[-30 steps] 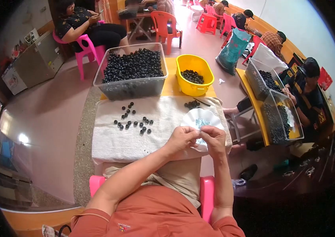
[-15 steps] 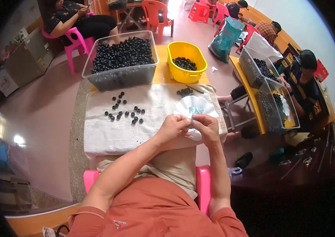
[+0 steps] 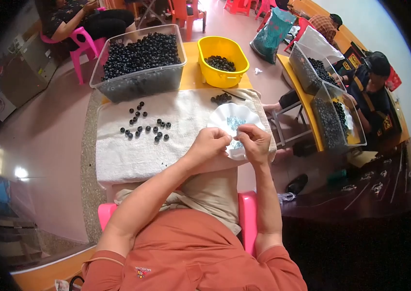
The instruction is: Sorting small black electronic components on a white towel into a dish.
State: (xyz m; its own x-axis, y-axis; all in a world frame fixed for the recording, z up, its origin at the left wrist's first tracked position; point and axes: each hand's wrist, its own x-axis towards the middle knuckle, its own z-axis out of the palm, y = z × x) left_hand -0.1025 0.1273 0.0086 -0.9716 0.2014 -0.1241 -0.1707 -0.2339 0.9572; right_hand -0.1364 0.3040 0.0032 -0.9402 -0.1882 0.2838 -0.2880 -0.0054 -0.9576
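Over the near edge of a white fluted dish (image 3: pixel 218 114), my left hand (image 3: pixel 210 146) is pinched closed, thumb against fingers. My right hand (image 3: pixel 255 143) is closed in a pinch just beside it, its fingertips over the dish. Whatever either hand grips is too small or hidden to make out. Small light-blue bits (image 3: pixel 235 122) lie in the dish. Round black beads with holes (image 3: pixel 148 128) are scattered on the white towel (image 3: pixel 128 162) to the left of my hands. Beyond the dish sits a small cluster of dark beads (image 3: pixel 221 98) with a thin dark stick (image 3: pixel 233 95) next to it.
At the table's far side stand a clear bin (image 3: pixel 142 87) heaped with black beads and a yellow tub (image 3: pixel 225 80) holding fewer. To the right, a second table (image 3: pixel 307 114) carries more clear bins (image 3: pixel 334 138), with a person (image 3: pixel 377 92) at it. Another person sits far left.
My hands have drawn slightly apart at the fingertips, still pinched over the dish. The whole view has shifted, so the table and bins appear higher and a little farther left.
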